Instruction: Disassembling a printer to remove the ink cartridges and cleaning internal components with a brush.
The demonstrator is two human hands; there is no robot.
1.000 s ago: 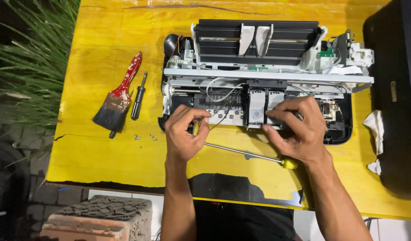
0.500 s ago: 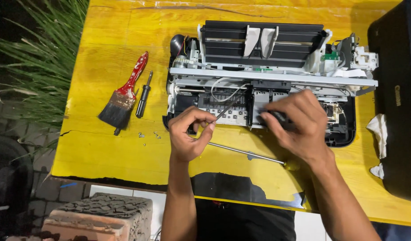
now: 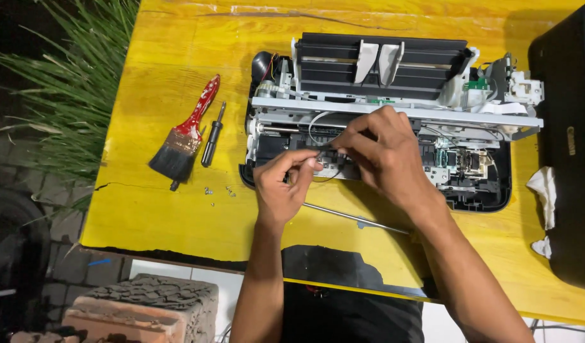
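An opened printer (image 3: 394,101) with its cover off lies on a yellow table (image 3: 152,209). My left hand (image 3: 283,187) pinches a thin black cable (image 3: 318,152) at the printer's front left. My right hand (image 3: 384,155) rests over the middle of the mechanism, its fingertips meeting the left hand's at that cable. What lies under my right palm is hidden. A thin metal rod (image 3: 356,217) lies on the table just in front of the printer, passing under my right wrist.
A red-handled paintbrush (image 3: 184,136) and a black screwdriver (image 3: 212,134) lie left of the printer, with small screws (image 3: 217,190) near them. A black cover (image 3: 568,146) and white cloth (image 3: 545,190) sit at the right edge. Grass and bricks lie beyond the left edge.
My right hand has slid left from the printer's carriage to the middle, joining the left hand. The left hand has lifted slightly toward the cable.
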